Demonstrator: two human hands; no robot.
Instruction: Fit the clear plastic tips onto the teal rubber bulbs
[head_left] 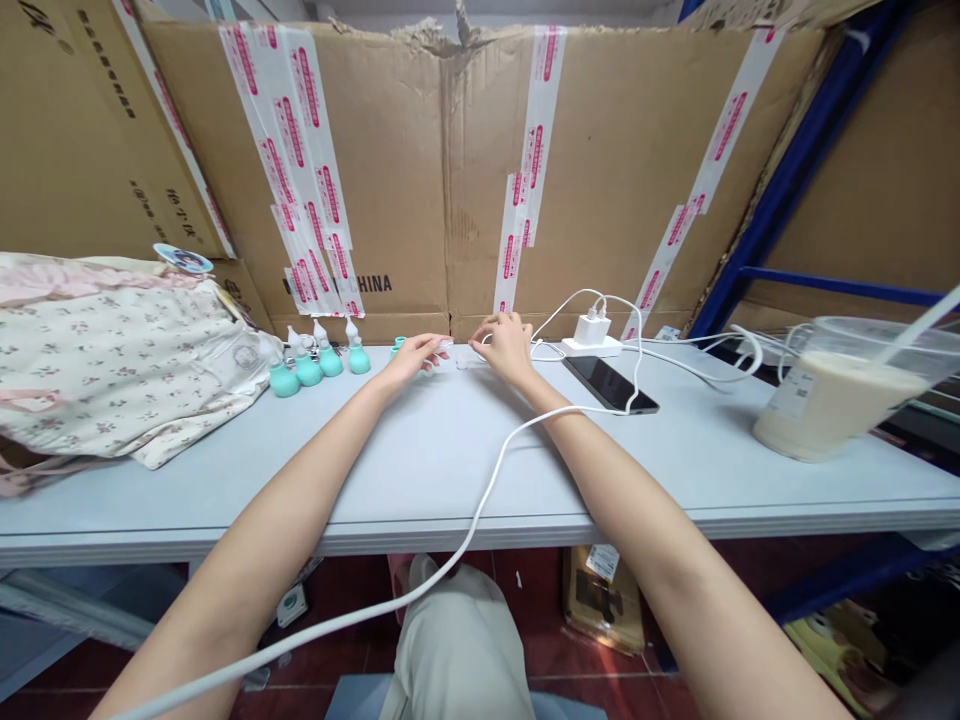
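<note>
My left hand (414,360) is over the back middle of the table, its fingertips closed on a small clear piece (447,345). Just to its right, my right hand (507,346) has its fingers curled together; whatever they may hold is too small to make out. Between the hands, another small clear piece (461,364) rests on the tabletop. Partly hidden behind my left hand is a teal bulb (397,344). Further left stand several teal squeeze bulbs (330,360) with pale pointed tips, upright in a row.
A floral cloth bag (112,360) lies at the left. On the right are a phone (609,384), a white charger (592,330) and a tilted cup of milky drink (814,400). A white cable (487,490) crosses in front of my arms. Cardboard (390,180) walls the back.
</note>
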